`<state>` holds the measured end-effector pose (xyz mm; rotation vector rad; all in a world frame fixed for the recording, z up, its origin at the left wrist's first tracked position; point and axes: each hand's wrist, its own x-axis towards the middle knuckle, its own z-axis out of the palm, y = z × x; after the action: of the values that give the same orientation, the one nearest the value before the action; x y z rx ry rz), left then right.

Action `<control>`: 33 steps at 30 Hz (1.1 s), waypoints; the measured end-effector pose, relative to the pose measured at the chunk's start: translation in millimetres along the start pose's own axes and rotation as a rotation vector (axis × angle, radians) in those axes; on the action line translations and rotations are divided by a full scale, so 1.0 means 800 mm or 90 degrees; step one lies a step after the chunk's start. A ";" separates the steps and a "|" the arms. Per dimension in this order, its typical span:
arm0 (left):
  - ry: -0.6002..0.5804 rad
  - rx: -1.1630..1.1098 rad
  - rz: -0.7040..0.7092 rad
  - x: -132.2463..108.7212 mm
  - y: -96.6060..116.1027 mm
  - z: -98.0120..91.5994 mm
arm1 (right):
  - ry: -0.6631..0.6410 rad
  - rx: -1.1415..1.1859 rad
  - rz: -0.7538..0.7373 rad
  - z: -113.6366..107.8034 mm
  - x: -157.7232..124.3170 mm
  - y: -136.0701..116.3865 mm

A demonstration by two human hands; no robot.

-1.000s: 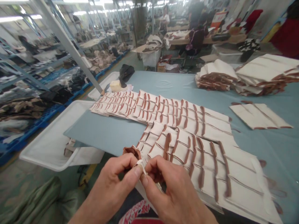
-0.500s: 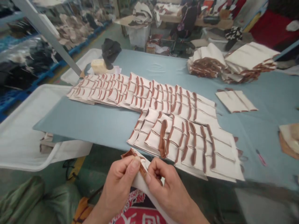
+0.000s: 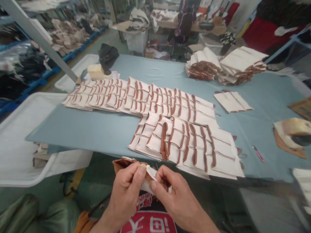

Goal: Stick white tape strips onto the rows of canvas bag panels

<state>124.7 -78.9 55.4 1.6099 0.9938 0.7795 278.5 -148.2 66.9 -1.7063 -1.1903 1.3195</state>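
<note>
A white fabric piece with a brown lining [image 3: 120, 164] is held between my two hands, just in front of the table's near edge. My left hand [image 3: 130, 184] pinches it by the brown-lined edge, thumb on top. My right hand [image 3: 171, 187] is closed on the white edge to the right, fingers curled. Most of the piece is hidden behind my hands. Beyond them, a front row of overlapping white pieces with brown edges [image 3: 179, 142] lies on the blue-covered table [image 3: 80, 129]. Behind that runs a longer overlapping row [image 3: 136, 95].
Stacks of white and brown pieces [image 3: 240, 61] stand at the back right. A single flat piece [image 3: 233, 102] and pink-handled snips [image 3: 258, 154] lie on the right. A white plastic bin [image 3: 14, 149] is at the left, beside a metal post [image 3: 46, 42]. Someone sits far back.
The view has turned slightly to the right. Both hands keep their pinch, while the fabric piece has shifted, showing more brown lining at the left and less white hanging below.
</note>
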 end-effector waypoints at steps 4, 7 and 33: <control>-0.085 0.000 0.032 -0.011 0.008 0.021 | -0.016 -0.019 -0.024 -0.025 -0.029 0.019; -0.188 -0.012 -0.016 -0.016 0.014 0.028 | 0.011 -0.041 -0.051 -0.035 -0.040 0.028; -0.220 0.097 0.081 -0.020 0.005 0.006 | 0.123 -0.016 -0.131 -0.004 -0.053 0.032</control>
<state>122.8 -96.1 58.3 1.8775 0.7211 0.4930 284.7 -196.8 60.0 -1.6379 -1.2368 0.9972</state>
